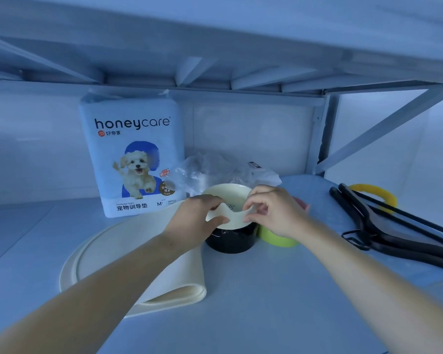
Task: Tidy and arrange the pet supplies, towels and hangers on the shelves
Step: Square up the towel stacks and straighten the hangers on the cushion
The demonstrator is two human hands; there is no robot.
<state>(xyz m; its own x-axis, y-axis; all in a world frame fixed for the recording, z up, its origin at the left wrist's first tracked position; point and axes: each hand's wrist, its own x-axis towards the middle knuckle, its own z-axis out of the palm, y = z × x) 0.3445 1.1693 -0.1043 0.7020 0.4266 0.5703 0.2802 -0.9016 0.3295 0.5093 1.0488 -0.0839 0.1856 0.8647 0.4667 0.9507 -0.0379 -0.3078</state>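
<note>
Forearms reach in from the near edge; left hand (197,222) and right hand (275,213) pinch the rim of a cream cat-eared pet bowl (228,196) over a black bowl (230,242), mid-shelf. A green bowl (276,238) sits just right, a folded cream mat (100,251) left, a honeycare training-pad pack (133,154) far left, and black hangers (394,238) right.

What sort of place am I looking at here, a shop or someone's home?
Most likely a household storage rack, though I can't be sure: a metal shelf under a braced frame, a pack of puppy training pads standing upright, and black hangers lying flat.
</note>
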